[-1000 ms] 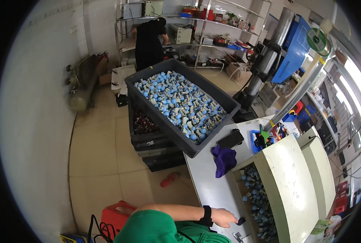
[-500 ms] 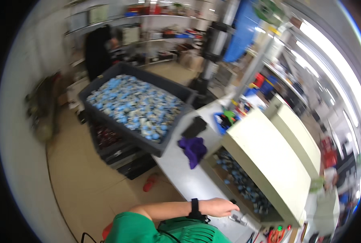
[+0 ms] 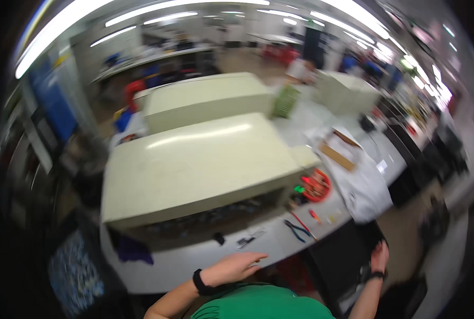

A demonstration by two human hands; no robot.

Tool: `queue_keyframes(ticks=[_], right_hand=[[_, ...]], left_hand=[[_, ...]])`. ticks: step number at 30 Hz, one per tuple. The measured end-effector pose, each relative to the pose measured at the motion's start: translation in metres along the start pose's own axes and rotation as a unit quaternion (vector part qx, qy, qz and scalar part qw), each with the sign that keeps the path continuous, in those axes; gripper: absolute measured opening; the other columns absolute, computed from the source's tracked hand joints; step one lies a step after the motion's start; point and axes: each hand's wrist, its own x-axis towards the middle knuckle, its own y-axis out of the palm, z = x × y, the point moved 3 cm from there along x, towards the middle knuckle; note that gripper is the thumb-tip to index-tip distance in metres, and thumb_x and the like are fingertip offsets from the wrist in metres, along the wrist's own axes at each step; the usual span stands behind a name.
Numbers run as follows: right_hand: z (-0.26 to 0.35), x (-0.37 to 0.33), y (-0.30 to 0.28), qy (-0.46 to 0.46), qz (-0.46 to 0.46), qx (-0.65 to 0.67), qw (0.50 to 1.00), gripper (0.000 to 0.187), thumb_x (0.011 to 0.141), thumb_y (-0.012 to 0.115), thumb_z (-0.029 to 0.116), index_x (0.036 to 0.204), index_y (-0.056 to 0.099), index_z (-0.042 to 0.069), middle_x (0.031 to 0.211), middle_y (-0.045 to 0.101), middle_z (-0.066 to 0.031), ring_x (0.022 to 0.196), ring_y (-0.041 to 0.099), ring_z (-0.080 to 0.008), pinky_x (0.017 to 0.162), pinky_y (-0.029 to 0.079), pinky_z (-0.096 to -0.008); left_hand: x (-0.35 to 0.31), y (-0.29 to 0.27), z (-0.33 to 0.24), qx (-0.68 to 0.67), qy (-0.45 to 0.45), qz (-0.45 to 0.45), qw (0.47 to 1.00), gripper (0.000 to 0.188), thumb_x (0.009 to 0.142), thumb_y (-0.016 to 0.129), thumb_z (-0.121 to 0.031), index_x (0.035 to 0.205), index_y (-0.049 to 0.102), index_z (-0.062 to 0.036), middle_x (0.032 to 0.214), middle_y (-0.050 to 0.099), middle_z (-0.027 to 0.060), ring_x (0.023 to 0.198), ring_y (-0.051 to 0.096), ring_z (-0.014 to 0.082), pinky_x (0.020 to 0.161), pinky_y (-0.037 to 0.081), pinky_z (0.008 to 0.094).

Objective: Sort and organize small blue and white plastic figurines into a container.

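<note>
My left hand, with a black band at its wrist, hovers over the front edge of the white table. Its fingers are stretched out and I see nothing in them. Closest to it lie a small silver metal piece and a small black piece. My right hand is out to the right, beside a black surface at the table's end. Its fingers look loosely apart and slightly blurred, with nothing visible in them. Blue-handled pliers and a thin red tool lie between the hands.
A large cream box-like housing stands ahead, open at the front with many small pieces inside. A red bowl sits at its right, near a white sheet and cardboard tray. Purple cloth and a dark bin are left.
My view has swung from the left to the right, so the bin of blue pieces now sits at the lower left. My right hand has come into view. My left hand stays near the table's front edge.
</note>
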Motion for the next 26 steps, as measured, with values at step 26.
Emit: queue_keyframes(ticks=[26], right_hand=[[-0.012, 0.122, 0.000, 0.111, -0.004, -0.181, 0.977, 0.029, 0.092, 0.063, 0.028, 0.114, 0.058, 0.010, 0.099, 0.060, 0.0014, 0.086, 0.058, -0.0084, 0.069, 0.046, -0.0236]], left_hand=[[0.608, 0.110, -0.042, 0.104, -0.023, 0.095, 0.990, 0.055, 0.083, 0.064, -0.032, 0.126, 0.055, 0.0010, 0.111, 0.065, 0.0242, 0.103, 0.064, 0.0332, 0.092, 0.049, 0.0380]])
